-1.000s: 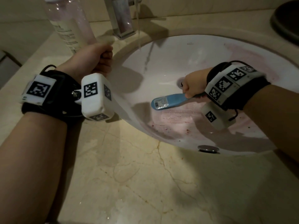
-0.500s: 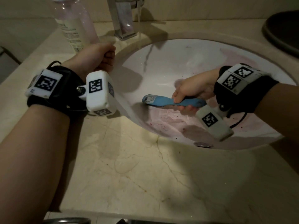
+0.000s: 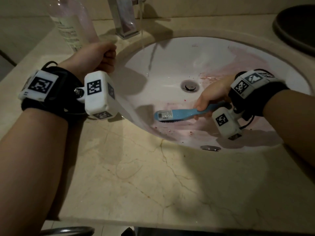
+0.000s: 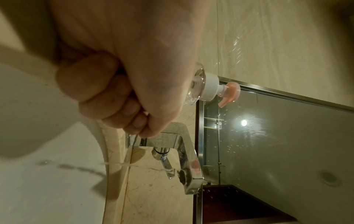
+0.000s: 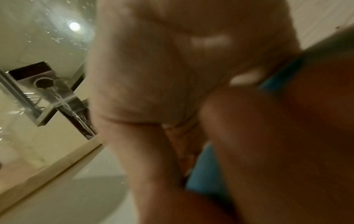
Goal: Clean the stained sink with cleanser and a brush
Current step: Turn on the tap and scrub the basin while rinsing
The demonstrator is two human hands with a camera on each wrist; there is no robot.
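- Head view is showing me the sink (image 3: 179,53) set in the counter (image 3: 136,176), its bowl smeared pink along the near and right walls, with red specks by the near rim.
- I am gripping the brush (image 3: 177,114) by its handle in my right hand (image 3: 213,96), fingers curled round it, bristles down and touching the near wall beside the drain (image 3: 189,86).
- I am keeping my left hand (image 3: 95,57) curled into a fist on the counter at the sink's left edge, holding nothing that I can make out.
- Behind that fist the cleanser bottle (image 3: 73,24) is standing upright; the left wrist view is showing its pump (image 4: 229,94).
- Water is running in a thin stream from the tap (image 3: 125,17) into the far side of the bowl.
- To scrub well, I judge I should be pressing the bristles flat and working short strokes over the pink film, then moving round to the right wall, where the stain is looking widest.
- I should be steering loosened grit towards the drain, letting the stream rinse it.
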